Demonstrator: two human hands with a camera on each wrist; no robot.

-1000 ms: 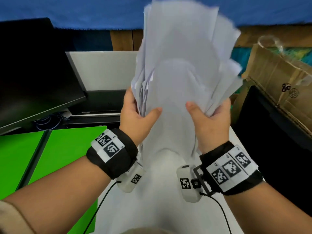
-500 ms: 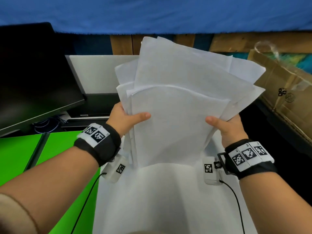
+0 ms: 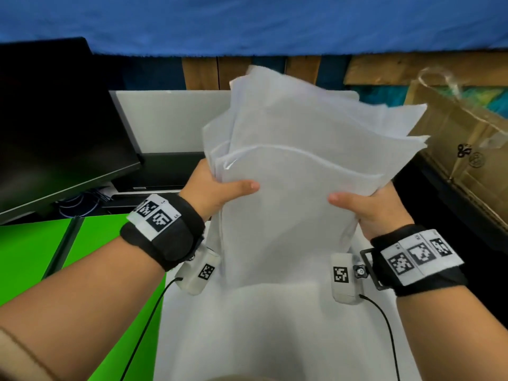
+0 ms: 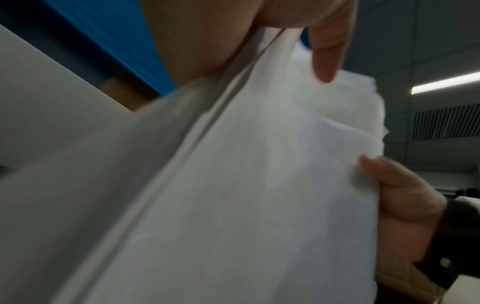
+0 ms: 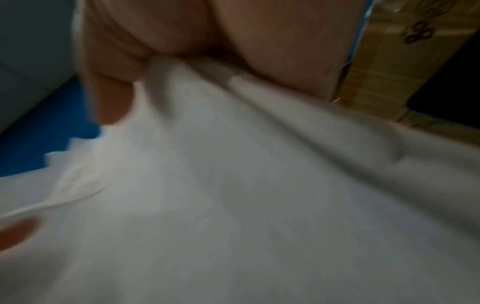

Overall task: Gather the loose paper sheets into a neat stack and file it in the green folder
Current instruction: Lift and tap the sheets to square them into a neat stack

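Note:
A loose bundle of white paper sheets point(image 3: 297, 171) stands upright in front of me, its lower edge on the white table point(image 3: 275, 331), its top edges fanned and uneven. My left hand point(image 3: 220, 188) grips the bundle's left side, thumb on the front sheet. My right hand point(image 3: 365, 207) grips the right side the same way. The left wrist view shows the sheets point(image 4: 259, 185) edge-on under my thumb, and the right hand point(image 4: 405, 197) across from it. The right wrist view is filled by blurred paper point(image 5: 259, 195). The open green folder point(image 3: 35, 257) lies flat at the left.
A black monitor point(image 3: 55, 127) stands at the back left with cables below it. A white panel point(image 3: 170, 119) and a dark device sit behind the sheets. A cardboard box point(image 3: 464, 149) leans at the right, above a dark surface.
The bundle has come down from high in front of my face to table level. My hands moved apart to its two sides and the sheets spread flatter.

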